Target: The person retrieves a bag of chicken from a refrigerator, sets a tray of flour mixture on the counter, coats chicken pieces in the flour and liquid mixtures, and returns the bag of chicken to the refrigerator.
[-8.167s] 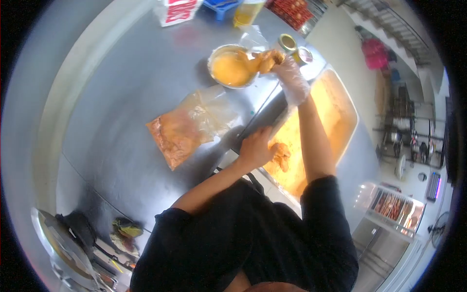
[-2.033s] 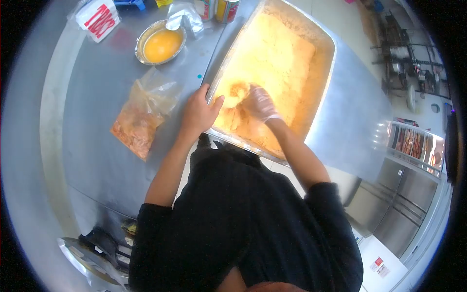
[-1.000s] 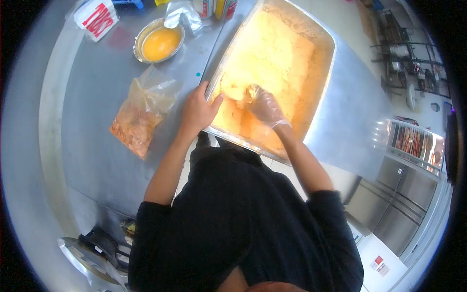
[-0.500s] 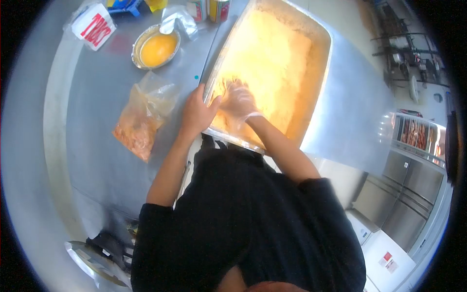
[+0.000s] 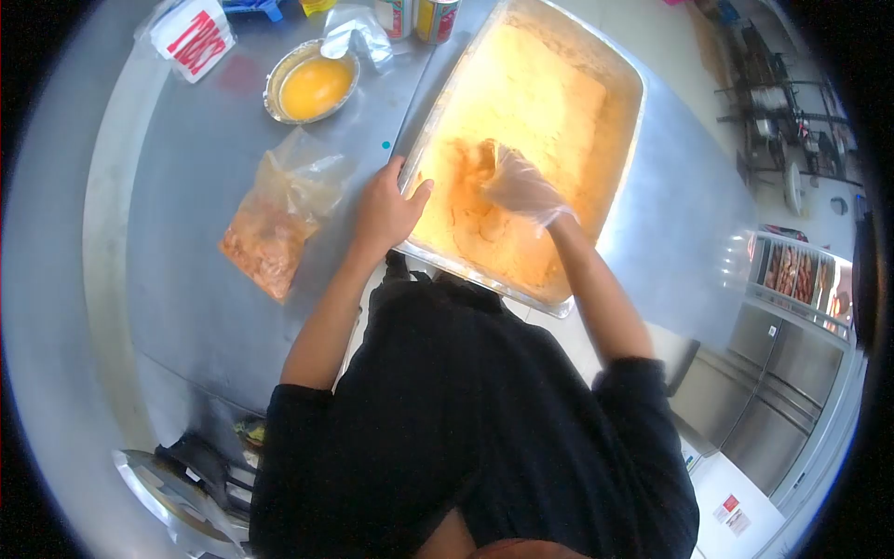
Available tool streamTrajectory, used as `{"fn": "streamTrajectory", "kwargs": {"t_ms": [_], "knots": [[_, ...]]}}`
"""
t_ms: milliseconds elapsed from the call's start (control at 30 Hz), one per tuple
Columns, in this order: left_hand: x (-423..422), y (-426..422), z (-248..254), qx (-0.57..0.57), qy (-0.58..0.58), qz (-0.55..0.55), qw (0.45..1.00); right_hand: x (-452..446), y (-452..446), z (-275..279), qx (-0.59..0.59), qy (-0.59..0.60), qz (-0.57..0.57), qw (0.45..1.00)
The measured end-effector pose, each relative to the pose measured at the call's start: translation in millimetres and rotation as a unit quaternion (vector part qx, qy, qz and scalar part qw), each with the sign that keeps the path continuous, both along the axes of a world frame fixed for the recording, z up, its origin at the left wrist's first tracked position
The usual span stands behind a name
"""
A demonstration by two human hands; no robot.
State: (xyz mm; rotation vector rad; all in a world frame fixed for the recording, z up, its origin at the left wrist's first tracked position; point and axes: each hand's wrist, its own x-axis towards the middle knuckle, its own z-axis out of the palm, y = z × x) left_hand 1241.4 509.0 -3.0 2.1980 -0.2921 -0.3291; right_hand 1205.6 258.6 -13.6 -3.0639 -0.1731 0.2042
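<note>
A deep rectangular metal pan (image 5: 629,140) stands tilted in view and holds a layer of yellow-orange powder (image 5: 531,84). My bare left hand (image 5: 391,207) grips the pan's left rim, thumb over the inner side and fingers outside. Inside the pan, my right hand (image 5: 524,188) wears a clear plastic glove. Its fingers are curled down at the powder, where darker orange, disturbed patches show; what they hold is hidden. Left of the pan lies a clear plastic bag (image 5: 270,238) with orange-coated pieces in it.
Beyond the bag sits a foil-edged bowl (image 5: 312,88) of yellow liquid. Two cans (image 5: 436,19), crumpled foil (image 5: 357,33) and a white packet with red lettering (image 5: 194,39) stand at the back of the metal table (image 5: 177,214). Steel refrigerator doors (image 5: 773,373) are at the right.
My right hand has moved right across the powder, away from my left hand, leaving a darker disturbed patch. My left hand keeps its grip on the rim. The view has shifted slightly.
</note>
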Motion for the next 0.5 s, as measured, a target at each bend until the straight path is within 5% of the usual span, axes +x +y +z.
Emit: {"fn": "streamTrajectory", "kwargs": {"t_ms": [67,167,267,367,500], "knots": [[1,0,-7,-0.010,0.015,-0.003,1.000,-17,7,46,0.304,-0.002,-0.123,0.945],[1,0,-1,-0.007,0.026,0.000,1.000,-30,18,74,0.311,0.251,-0.209,0.892],[-1,-1,5,0.017,0.013,0.006,1.000,-65,60,0,0.226,0.134,-0.208,0.942],[0,-2,6,0.020,0.010,0.002,1.000,-54,51,24,0.535,0.230,-0.262,0.769],[-1,0,8,0.017,0.000,0.008,1.000,-45,43,50,0.451,0.207,-0.254,0.830]]}}
